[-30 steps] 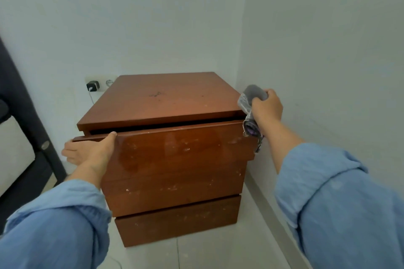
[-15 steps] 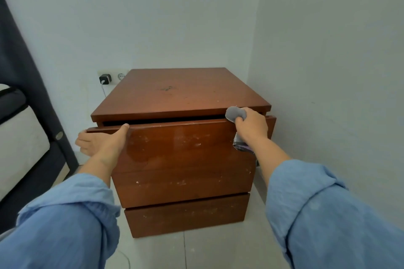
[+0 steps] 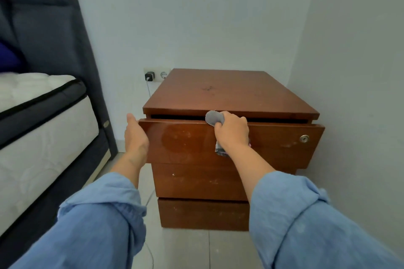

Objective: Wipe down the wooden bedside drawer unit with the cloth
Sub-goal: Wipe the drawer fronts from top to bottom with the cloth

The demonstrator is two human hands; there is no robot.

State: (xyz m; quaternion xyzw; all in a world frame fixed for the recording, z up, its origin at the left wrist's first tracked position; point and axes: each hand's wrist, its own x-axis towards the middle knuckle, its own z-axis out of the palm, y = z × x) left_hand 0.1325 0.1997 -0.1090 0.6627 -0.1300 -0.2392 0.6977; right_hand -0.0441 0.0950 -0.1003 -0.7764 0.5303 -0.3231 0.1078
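Note:
The wooden drawer unit [image 3: 229,91] stands in the room's corner, its top drawer [image 3: 181,142] pulled out a little. A round lock [image 3: 304,138] sits on the drawer front at the right. My right hand [image 3: 232,132] grips a grey cloth [image 3: 214,117] and presses it on the drawer's top edge near the middle; a tail of the cloth hangs under my wrist. My left hand [image 3: 135,137] lies flat against the drawer front's left end, fingers straight.
A bed with a white mattress [image 3: 41,120] and a dark upholstered headboard [image 3: 50,28] stands close on the left. A wall socket with a black charger [image 3: 150,76] and cable sits behind the unit. White walls close in at the back and right; tiled floor [image 3: 181,249] lies below.
My right hand has slid the cloth leftward along the drawer's top edge, from the right corner to the middle. The view has pulled back and shifted, bringing the bed in.

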